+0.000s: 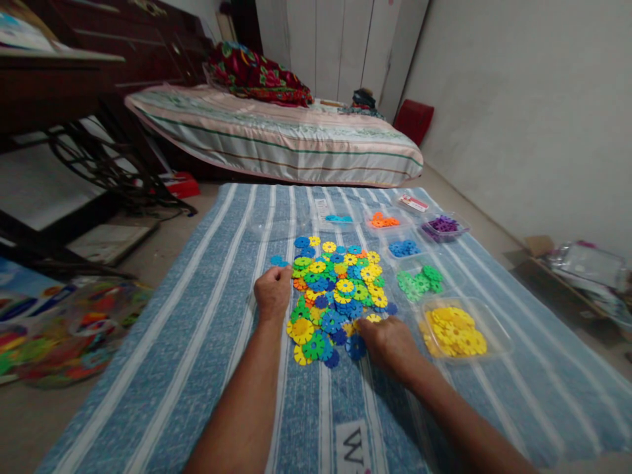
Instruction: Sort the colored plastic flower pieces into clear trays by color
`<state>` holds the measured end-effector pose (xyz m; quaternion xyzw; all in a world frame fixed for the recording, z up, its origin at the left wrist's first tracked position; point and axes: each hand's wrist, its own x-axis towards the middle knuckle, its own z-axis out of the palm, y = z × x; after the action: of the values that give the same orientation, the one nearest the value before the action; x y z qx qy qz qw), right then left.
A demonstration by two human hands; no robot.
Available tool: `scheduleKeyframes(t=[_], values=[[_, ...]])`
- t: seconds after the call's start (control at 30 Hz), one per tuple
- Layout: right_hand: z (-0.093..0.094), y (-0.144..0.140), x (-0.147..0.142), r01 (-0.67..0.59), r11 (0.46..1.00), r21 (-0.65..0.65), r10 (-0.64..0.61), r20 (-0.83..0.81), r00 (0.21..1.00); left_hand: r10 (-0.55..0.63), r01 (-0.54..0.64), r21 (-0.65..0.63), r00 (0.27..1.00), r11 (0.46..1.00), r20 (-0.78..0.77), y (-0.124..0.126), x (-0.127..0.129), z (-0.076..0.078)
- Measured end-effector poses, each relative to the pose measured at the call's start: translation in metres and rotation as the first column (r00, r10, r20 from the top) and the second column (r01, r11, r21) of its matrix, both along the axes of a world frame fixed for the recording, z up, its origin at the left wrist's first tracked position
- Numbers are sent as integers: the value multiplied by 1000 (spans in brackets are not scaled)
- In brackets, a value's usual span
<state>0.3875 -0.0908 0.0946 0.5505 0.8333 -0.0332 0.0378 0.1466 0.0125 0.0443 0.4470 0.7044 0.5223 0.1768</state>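
A heap of flat plastic snowflake discs (336,289) in blue, yellow, green and orange lies on a blue-and-white striped mat (207,342). My left hand (272,292) rests at the heap's left edge, fingers curled, near a loose blue disc (278,261). Over the heap's lower right edge my right hand (388,339) has its fingertips on a yellow disc (373,318). Whether either hand encloses a disc is hidden. To the right stand clear tubs of sorted discs: yellow (457,332), green (421,282), blue (403,248), orange (384,221), purple (443,226), light blue (338,218).
A mattress (276,135) with a striped sheet lies beyond the mat. Dark furniture and a sewing-machine stand (93,164) are at the left. A colourful plastic bag (74,329) lies on the floor at left, and clutter (582,270) sits by the right wall.
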Motion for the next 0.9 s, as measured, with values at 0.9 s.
scheduleKeyframes(t=[0.9], values=[[13,-30,24,164,985,56,-165,15,986,1,-1,2,999,1000,-33,1,-1,0]])
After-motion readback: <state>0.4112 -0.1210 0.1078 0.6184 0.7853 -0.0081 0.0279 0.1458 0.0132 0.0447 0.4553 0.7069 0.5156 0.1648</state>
